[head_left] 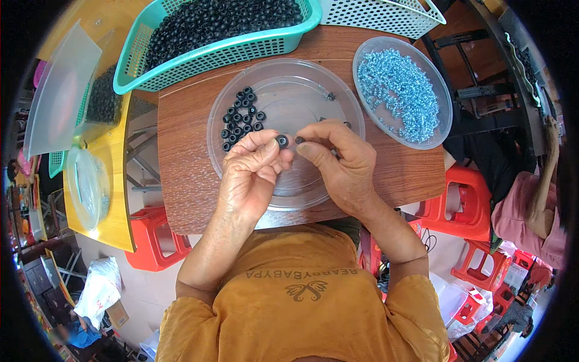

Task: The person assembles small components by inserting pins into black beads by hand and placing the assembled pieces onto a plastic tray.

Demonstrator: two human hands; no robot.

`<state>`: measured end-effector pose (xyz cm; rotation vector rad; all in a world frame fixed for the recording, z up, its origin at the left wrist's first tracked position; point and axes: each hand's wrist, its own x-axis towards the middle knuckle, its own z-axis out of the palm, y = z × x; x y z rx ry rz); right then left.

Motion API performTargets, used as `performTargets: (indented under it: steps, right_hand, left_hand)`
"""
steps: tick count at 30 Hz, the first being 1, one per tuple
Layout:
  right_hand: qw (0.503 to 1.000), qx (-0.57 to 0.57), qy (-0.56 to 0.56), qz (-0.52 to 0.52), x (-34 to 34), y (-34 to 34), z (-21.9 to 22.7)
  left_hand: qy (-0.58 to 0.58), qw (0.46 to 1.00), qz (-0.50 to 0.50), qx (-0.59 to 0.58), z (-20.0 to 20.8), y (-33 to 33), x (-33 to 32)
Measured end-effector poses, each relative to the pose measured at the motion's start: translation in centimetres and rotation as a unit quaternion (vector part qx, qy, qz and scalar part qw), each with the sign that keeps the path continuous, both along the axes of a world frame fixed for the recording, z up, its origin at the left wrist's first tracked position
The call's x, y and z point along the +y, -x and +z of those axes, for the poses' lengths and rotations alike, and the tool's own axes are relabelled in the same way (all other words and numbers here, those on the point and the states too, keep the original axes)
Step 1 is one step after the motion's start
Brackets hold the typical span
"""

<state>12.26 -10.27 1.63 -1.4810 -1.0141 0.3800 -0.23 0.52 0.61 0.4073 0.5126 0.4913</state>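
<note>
Over a see-through round tray (283,202), my left hand (248,175) pinches a small black ring-shaped part (282,141) between thumb and fingertips. Just to its right, my right hand (344,163) grips a smaller black piece (300,140) with thumb and forefinger. A slight gap separates the two parts. Several black ring-shaped parts (246,119) lie grouped in the tray's left side, beside my left hand. On the tray's far right are a few tiny dark pieces (329,96), some partly hidden behind my right hand.
A teal basket (211,61) heaped with black parts stands at the far edge of the brown table (187,181). A white perforated basket (380,21) is beside it. At the right, a round lid-like tray (443,123) holds shiny light-blue small pieces. Red stools (461,202) flank the table.
</note>
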Motion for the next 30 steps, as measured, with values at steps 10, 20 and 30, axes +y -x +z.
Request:
performTargets:
  steps: [10,20,30]
  right_hand:
    - [0.994,-0.087,-0.072,-0.006,0.78,-0.11,-0.49]
    - [0.993,-0.084,-0.073,-0.038,0.38,0.11,0.36]
    - [0.99,-0.104,-0.095,-0.028,0.47,0.51,0.34]
  left_hand:
    - [-0.024,1.0,-0.002,0.001,-0.36,0.32,0.22]
    - [-0.02,1.0,-0.007,0.004,-0.1,-0.06,-0.29]
    - [-0.068,0.997,0.007,0.03,0.32,-0.03,-0.69]
